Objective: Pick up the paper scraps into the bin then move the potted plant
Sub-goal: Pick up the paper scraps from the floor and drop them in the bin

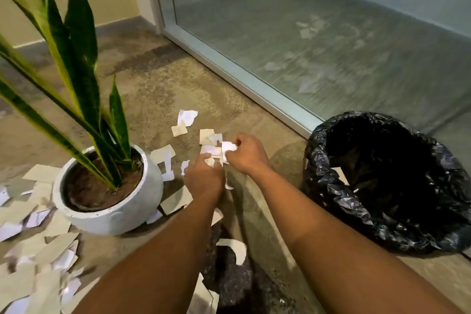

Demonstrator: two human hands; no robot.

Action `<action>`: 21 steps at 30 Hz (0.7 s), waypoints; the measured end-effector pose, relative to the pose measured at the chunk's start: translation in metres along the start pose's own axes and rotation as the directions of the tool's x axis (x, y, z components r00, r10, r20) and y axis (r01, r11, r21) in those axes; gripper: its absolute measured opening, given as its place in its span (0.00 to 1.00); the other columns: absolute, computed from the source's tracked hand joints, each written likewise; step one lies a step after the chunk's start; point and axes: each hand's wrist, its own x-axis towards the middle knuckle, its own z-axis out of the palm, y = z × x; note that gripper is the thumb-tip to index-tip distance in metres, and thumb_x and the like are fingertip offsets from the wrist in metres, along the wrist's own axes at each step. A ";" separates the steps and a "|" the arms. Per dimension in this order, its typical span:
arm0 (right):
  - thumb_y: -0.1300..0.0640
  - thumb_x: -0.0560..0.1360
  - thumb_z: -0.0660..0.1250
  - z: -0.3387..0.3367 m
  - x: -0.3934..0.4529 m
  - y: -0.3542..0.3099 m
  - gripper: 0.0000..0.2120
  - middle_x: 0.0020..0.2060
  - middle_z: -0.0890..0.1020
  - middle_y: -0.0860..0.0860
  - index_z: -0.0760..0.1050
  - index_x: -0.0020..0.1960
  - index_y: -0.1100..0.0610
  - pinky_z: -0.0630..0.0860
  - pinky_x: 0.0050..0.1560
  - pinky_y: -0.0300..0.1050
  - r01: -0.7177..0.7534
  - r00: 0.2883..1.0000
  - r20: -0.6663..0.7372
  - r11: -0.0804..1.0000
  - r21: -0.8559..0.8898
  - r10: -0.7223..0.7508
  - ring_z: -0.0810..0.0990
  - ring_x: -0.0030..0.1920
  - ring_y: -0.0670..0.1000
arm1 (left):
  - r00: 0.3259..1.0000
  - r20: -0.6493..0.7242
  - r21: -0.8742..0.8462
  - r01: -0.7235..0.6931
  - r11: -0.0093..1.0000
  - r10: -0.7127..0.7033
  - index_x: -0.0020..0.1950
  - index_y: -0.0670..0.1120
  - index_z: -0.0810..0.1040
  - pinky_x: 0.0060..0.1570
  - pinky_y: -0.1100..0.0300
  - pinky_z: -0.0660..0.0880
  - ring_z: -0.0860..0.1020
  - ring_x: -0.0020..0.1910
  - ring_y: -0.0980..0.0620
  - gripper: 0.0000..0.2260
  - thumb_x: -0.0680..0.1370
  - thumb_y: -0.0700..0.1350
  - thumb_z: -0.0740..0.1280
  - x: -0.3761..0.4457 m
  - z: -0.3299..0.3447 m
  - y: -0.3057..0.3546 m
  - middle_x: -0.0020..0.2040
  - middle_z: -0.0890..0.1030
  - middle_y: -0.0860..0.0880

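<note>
1. Hands meet low over a concrete floor (158, 84): the right hand (246, 154) pinches a white paper scrap (228, 146) between thumb and curled fingers, while the left hand (204, 178) curls its fingers on a small bunch of scraps (212, 153) just beside it.
2. Paper scraps (46, 257) in white and beige litter the floor, thickest at lower left, with a loose cluster (187, 117) just beyond the hands and more pieces under the forearms.
3. Potted plant (109, 186), long green yellow-edged leaves rising from brown soil in a round white pot, stands left of the hands, with scraps lying against its base on both sides.
4. Bin (382, 181), lined with a crumpled black bag, stands at right, near the right forearm and apart from the hands; a pale scrap (341, 174) shows inside it.
5. Glass panel (305, 20) in a pale frame runs along the floor behind the bin, faintly reflecting the scattered paper.
</note>
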 end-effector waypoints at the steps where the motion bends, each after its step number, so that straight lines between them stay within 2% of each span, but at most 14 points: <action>1: 0.58 0.70 0.69 0.010 0.008 0.003 0.10 0.58 0.79 0.56 0.75 0.51 0.50 0.73 0.52 0.45 -0.028 0.999 0.019 1.000 0.002 0.028 0.78 0.59 0.58 | 0.999 -0.012 0.065 -0.031 0.997 0.032 0.63 0.52 0.79 0.67 0.49 0.69 0.72 0.67 0.44 0.14 0.78 0.53 0.66 0.002 0.003 -0.010 0.64 0.79 0.47; 4: 0.55 0.71 0.67 0.042 0.028 0.012 0.21 0.68 0.72 0.54 0.74 0.64 0.48 0.71 0.64 0.47 -0.097 0.990 0.102 0.995 -0.028 0.099 0.71 0.69 0.58 | 0.993 -0.025 0.181 -0.111 0.977 0.117 0.66 0.50 0.77 0.74 0.50 0.63 0.69 0.72 0.47 0.17 0.79 0.53 0.64 0.006 0.008 -0.037 0.69 0.76 0.48; 6: 0.52 0.72 0.67 0.065 0.036 0.018 0.26 0.74 0.63 0.52 0.70 0.70 0.45 0.66 0.72 0.53 -0.141 0.976 0.158 0.989 -0.048 0.147 0.62 0.75 0.58 | 0.993 -0.044 0.218 -0.102 0.971 0.114 0.69 0.49 0.75 0.75 0.50 0.59 0.65 0.75 0.47 0.19 0.80 0.54 0.63 0.006 0.006 -0.056 0.74 0.71 0.48; 8: 0.50 0.72 0.67 0.084 0.045 0.024 0.30 0.77 0.55 0.52 0.65 0.73 0.43 0.62 0.74 0.58 -0.179 0.968 0.159 0.980 -0.091 0.192 0.55 0.77 0.59 | 0.992 -0.027 0.230 -0.112 0.967 0.122 0.72 0.50 0.72 0.75 0.49 0.60 0.59 0.77 0.47 0.22 0.79 0.56 0.63 0.003 0.005 -0.073 0.77 0.66 0.49; 11: 0.42 0.73 0.67 0.100 0.066 0.029 0.34 0.77 0.54 0.54 0.62 0.76 0.44 0.60 0.75 0.59 -0.176 0.977 0.088 0.968 -0.181 0.194 0.51 0.78 0.61 | 0.988 0.058 0.257 -0.154 0.954 0.144 0.77 0.54 0.62 0.77 0.46 0.57 0.52 0.80 0.49 0.28 0.79 0.62 0.59 0.000 0.003 -0.098 0.81 0.55 0.53; 14: 0.34 0.72 0.66 0.108 0.092 0.023 0.37 0.77 0.55 0.54 0.61 0.77 0.46 0.58 0.73 0.61 -0.159 0.984 0.038 0.959 -0.235 0.172 0.50 0.77 0.61 | 0.975 0.109 0.395 -0.221 0.892 0.193 0.81 0.55 0.50 0.78 0.52 0.43 0.44 0.81 0.52 0.34 0.78 0.67 0.52 -0.001 0.003 -0.121 0.82 0.46 0.55; 16: 0.33 0.73 0.64 0.118 0.106 0.016 0.36 0.78 0.55 0.53 0.61 0.76 0.46 0.54 0.73 0.67 -0.122 0.986 0.075 0.956 -0.267 0.147 0.48 0.78 0.61 | 0.971 0.097 0.432 -0.237 0.870 0.217 0.81 0.55 0.48 0.77 0.54 0.40 0.42 0.80 0.54 0.35 0.78 0.69 0.49 -0.004 0.005 -0.128 0.82 0.45 0.55; 19: 0.30 0.73 0.61 0.144 0.113 0.006 0.34 0.80 0.54 0.53 0.69 0.72 0.47 0.49 0.74 0.71 0.008 0.981 0.187 0.947 -0.321 0.055 0.46 0.80 0.61 | 0.977 0.051 0.433 -0.210 0.876 0.209 0.81 0.54 0.51 0.77 0.54 0.42 0.42 0.80 0.55 0.35 0.78 0.68 0.51 -0.004 0.009 -0.129 0.82 0.49 0.54; 21: 0.31 0.73 0.61 0.163 0.109 0.003 0.28 0.76 0.61 0.53 0.78 0.62 0.49 0.56 0.73 0.66 0.113 0.985 0.162 0.939 -0.326 -0.062 0.53 0.78 0.58 | 0.978 0.050 0.428 -0.206 0.880 0.204 0.81 0.53 0.52 0.78 0.51 0.46 0.42 0.80 0.55 0.35 0.77 0.67 0.52 -0.003 0.011 -0.128 0.82 0.49 0.54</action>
